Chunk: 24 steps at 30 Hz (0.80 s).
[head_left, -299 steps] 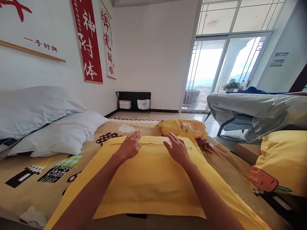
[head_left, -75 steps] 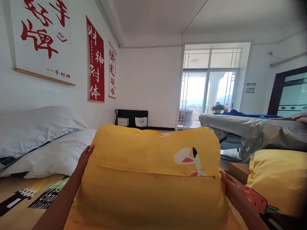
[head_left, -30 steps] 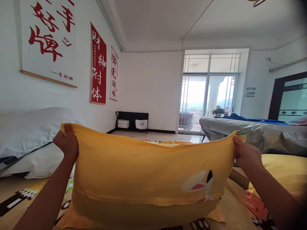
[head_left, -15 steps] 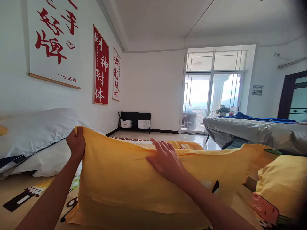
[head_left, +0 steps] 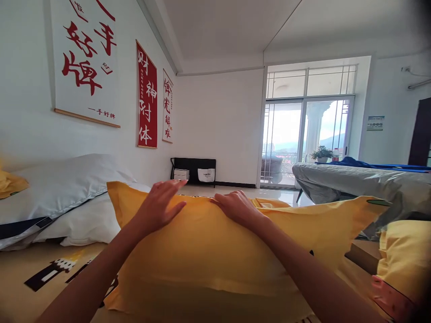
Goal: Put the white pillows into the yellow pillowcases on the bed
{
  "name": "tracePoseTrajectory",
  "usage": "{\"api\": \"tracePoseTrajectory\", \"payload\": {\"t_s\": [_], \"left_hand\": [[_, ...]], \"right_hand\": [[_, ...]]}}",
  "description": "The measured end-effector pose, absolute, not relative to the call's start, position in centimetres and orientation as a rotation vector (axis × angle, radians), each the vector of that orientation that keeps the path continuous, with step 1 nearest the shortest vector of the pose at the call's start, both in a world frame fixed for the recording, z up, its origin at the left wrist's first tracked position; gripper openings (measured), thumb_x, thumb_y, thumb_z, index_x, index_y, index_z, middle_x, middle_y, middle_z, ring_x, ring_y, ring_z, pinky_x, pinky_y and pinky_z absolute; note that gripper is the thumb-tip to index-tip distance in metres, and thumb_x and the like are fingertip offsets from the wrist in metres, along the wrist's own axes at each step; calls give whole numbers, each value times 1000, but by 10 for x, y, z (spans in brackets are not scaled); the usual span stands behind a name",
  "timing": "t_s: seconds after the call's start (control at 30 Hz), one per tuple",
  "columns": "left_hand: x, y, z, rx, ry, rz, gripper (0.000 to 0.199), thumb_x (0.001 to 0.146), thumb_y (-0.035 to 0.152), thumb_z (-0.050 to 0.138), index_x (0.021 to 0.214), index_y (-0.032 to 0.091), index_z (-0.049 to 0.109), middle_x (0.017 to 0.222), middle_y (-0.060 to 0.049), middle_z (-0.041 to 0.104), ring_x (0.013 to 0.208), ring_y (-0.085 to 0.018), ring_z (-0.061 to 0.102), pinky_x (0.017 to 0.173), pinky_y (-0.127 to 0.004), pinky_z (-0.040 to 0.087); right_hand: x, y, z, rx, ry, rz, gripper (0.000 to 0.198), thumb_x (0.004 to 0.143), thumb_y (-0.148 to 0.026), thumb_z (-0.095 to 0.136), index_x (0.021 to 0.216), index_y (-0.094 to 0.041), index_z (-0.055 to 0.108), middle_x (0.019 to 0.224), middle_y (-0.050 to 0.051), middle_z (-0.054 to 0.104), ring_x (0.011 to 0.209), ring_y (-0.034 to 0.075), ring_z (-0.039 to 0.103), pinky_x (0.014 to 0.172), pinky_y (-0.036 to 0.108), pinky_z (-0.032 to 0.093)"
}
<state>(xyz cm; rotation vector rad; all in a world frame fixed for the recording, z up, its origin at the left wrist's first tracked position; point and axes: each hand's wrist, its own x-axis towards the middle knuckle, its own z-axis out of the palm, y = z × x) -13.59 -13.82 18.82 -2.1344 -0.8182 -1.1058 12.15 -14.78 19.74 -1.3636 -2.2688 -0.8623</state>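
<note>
A plump yellow pillow (head_left: 208,251) stands on its long side in front of me, its flanged corners sticking out left and right. My left hand (head_left: 161,204) rests at the upper left of the pillow, fingers stretched forward and thumb apart, so it is open. Beside it, my right hand (head_left: 237,206) is closed on the pillow's top edge near the middle, its fingers bent over the far side and partly hidden. A green printed patch marks the upper right corner.
White pillows (head_left: 84,197) are piled at the left by the wall. A second yellow pillow (head_left: 404,255) lies at the right. Underneath is a patterned beige mat (head_left: 20,260). A table under a grey cover (head_left: 336,184) stands beyond, near the glass door (head_left: 286,134).
My left hand has let go of the pillow's upper left corner and moved right along the top. My right hand has risen slightly and closed on the top edge. The view has shifted left.
</note>
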Motion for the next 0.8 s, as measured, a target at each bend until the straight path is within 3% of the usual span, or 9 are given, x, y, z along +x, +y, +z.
{"api": "tracePoseTrajectory", "payload": {"t_s": [0.1,0.17,0.23,0.4,0.6,0.73,0.8], "left_hand": [[-102,-138,193,-2441,-946,-783,35,91,48,45,105,21,61,101,-7,68,95,-23,62,81,-33,43],[-91,-133,192,-2488,-1067,-696,38,93,47,39,79,21,62,75,-3,67,69,-19,60,62,-28,39],[-87,-127,189,-2395,-1105,-731,44,96,42,33,67,20,57,64,-3,63,58,-17,55,55,-28,31],[-87,-115,174,-2072,-935,-930,46,99,39,27,65,19,52,58,-4,59,53,-16,50,53,-31,23],[-90,-112,168,-1910,-802,-1019,38,98,32,34,67,20,53,54,-2,55,51,-14,47,55,-31,24],[-85,-114,175,-1906,-812,-1075,41,97,34,34,63,20,51,52,-2,53,50,-14,44,55,-30,24],[-82,-114,178,-1972,-823,-1103,43,97,37,34,60,19,47,53,-1,52,52,-14,44,54,-29,24]], "right_hand": [[124,-158,211,-1416,-2310,-632,44,97,-43,36,64,-21,53,56,-1,54,53,12,43,54,26,18],[129,-167,217,-1440,-2316,-553,42,96,-40,38,61,-21,52,56,-1,53,53,12,43,54,26,19],[135,-178,218,-1466,-2277,-518,38,95,-39,40,63,-21,54,60,-1,56,56,12,46,55,26,22],[157,-194,205,-1551,-2284,-706,9,85,-28,58,79,-21,61,84,2,65,78,18,58,65,28,32],[198,-190,190,-1606,-2142,-799,27,90,-27,50,64,-20,59,73,2,65,71,17,59,62,28,32],[212,-194,181,-1434,-2065,-1151,27,87,-6,41,77,-17,63,74,5,67,66,16,57,66,29,31],[213,-196,178,-1470,-1955,-1158,27,90,-9,39,79,-18,62,70,4,67,63,15,56,62,29,28]]}}
